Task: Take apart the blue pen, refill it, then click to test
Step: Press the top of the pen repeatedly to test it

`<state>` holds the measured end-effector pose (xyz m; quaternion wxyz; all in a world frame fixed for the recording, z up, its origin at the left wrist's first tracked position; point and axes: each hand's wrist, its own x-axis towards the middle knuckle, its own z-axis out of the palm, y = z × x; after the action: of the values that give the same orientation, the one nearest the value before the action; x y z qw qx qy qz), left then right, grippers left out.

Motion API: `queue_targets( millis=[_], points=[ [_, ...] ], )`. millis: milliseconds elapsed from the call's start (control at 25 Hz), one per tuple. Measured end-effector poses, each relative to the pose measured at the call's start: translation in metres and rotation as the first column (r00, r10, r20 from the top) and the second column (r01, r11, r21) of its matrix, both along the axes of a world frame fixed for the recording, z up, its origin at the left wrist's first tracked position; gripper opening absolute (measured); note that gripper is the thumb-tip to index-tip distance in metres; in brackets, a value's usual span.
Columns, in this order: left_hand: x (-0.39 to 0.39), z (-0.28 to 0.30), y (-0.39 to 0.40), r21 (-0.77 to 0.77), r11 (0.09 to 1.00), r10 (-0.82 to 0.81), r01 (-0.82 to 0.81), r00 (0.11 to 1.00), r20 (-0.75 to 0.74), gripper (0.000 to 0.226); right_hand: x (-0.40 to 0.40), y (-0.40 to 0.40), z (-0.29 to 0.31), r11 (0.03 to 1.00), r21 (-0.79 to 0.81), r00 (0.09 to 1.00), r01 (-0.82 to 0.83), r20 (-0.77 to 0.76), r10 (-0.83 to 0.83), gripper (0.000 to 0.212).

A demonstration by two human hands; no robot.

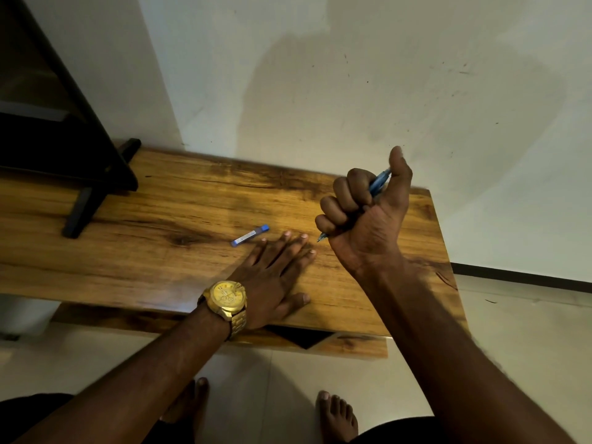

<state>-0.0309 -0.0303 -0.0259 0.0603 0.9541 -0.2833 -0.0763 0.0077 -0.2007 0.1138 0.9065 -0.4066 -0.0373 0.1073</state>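
your right hand (362, 213) was raised above the wooden table (160, 219), with all four fingers curled tight into a fist around the blue pen (379, 182). the thumb stood up straight beside the top end of the pen, near it, but i could not tell if it really pressed the top. the pen went through your fist at a slant: the upper end came out next to the thumb, and the thin tip came out under the little finger, pointing down toward the table but not touching it. your left hand (275, 277) lay flat on the table with the palm down, fingers straight and a little spread, thumb out to the side, holding nothing. on that wrist you wore a gold watch (226, 298), which was over the near edge of the table. a small refill tube (250, 235) with a blue cap lay on the table just beyond the fingertips of your left hand, apart from them, and to the left of the pen tip. on the far left part of the table stood a dark stand (96, 174) with a black foot. behind the table was a pale wall (352, 91). below the near edge of the table your bare feet (336, 415) stood on a light tiled floor (288, 379).
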Motion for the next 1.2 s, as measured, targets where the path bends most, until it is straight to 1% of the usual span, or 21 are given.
queue_targets(
  millis=[160, 280, 400, 520, 680, 800, 960, 1120, 1200],
  points=[
    [-0.001, -0.002, 0.002, -0.039, 0.999, 0.007, -0.005, 0.999, 0.039, 0.082, 0.001, -0.004, 0.000, 1.000, 0.011, 1.000, 0.013, 0.005, -0.013, 0.066],
    [-0.002, -0.003, 0.002, -0.056, 0.998, 0.016, -0.013, 0.999, 0.052, 0.081, 0.002, -0.006, 0.003, 0.996, 0.085, 1.000, 0.004, -0.021, -0.002, 0.068],
    [-0.005, -0.004, 0.002, -0.063, 0.998, 0.028, -0.024, 0.997, 0.066, 0.081, 0.002, -0.011, 0.009, 0.986, 0.167, 0.999, 0.014, -0.042, -0.008, 0.066],
    [-0.006, -0.005, 0.000, -0.052, 0.998, 0.028, -0.024, 0.997, 0.074, 0.081, -0.002, -0.023, 0.012, 0.969, 0.246, 0.997, 0.022, -0.071, -0.004, 0.070],
    [-0.007, -0.007, 0.000, -0.039, 0.999, 0.039, -0.035, 0.994, 0.103, 0.082, -0.004, -0.034, 0.004, 0.970, 0.234, 0.990, 0.065, -0.135, -0.034, 0.066],
    [-0.007, -0.008, 0.002, -0.054, 0.998, 0.034, -0.028, 0.993, 0.115, 0.082, -0.004, -0.038, 0.000, 0.966, 0.248, 0.987, 0.074, -0.158, -0.035, 0.067],
    [-0.009, -0.006, 0.001, -0.045, 0.998, 0.056, -0.051, 0.990, 0.128, 0.081, -0.003, -0.039, -0.002, 0.969, 0.242, 0.991, 0.055, -0.131, -0.023, 0.064],
    [-0.012, -0.003, -0.001, -0.053, 0.996, 0.071, -0.066, 0.991, 0.111, 0.080, -0.004, -0.042, 0.000, 0.962, 0.272, 0.992, 0.038, -0.128, -0.003, 0.068],
    [-0.012, -0.002, -0.001, -0.055, 0.996, 0.069, -0.063, 0.991, 0.111, 0.080, -0.005, -0.044, 0.000, 0.965, 0.259, 0.992, 0.044, -0.127, -0.011, 0.065]
  ],
)
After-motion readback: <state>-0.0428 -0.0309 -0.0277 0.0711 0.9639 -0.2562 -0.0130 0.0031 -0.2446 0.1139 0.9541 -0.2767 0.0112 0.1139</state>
